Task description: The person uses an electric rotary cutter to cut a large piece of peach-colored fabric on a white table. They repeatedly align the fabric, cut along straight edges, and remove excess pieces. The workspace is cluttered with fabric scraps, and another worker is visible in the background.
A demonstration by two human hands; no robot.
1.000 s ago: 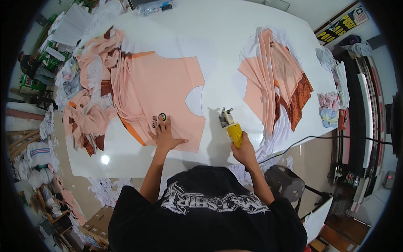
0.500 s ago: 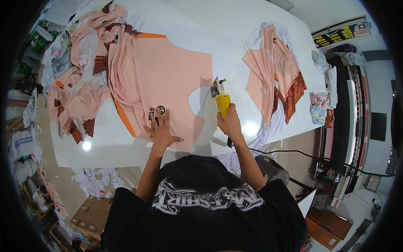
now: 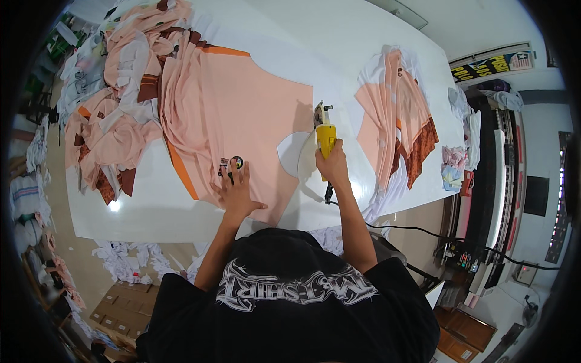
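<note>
A peach fabric panel (image 3: 266, 109) with orange edging lies spread on the white table, with a curved cutout in its right side. My left hand (image 3: 239, 198) presses on its lower part, fingers spread, beside a small round dark printed badge (image 3: 236, 162). In my right hand (image 3: 333, 164) is a yellow electric fabric cutter (image 3: 326, 138), gripped round its body. The metal cutting head sits close by the panel's right edge, above the cutout. Whether the blade touches cloth cannot be made out. A black cord trails from the cutter to the right.
Crumpled peach, white and brown cloth (image 3: 124, 121) covers the table's left side. Another draped peach and brown piece (image 3: 396, 115) lies to the right. The black power cord (image 3: 417, 232) crosses the table's front right edge. Cardboard boxes (image 3: 124, 308) and white scraps (image 3: 130, 257) are on the floor.
My right hand has moved the cutter away from me along the panel's right edge, nearer its upper corner. My left hand stays on the fabric. The whole view has shifted slightly.
</note>
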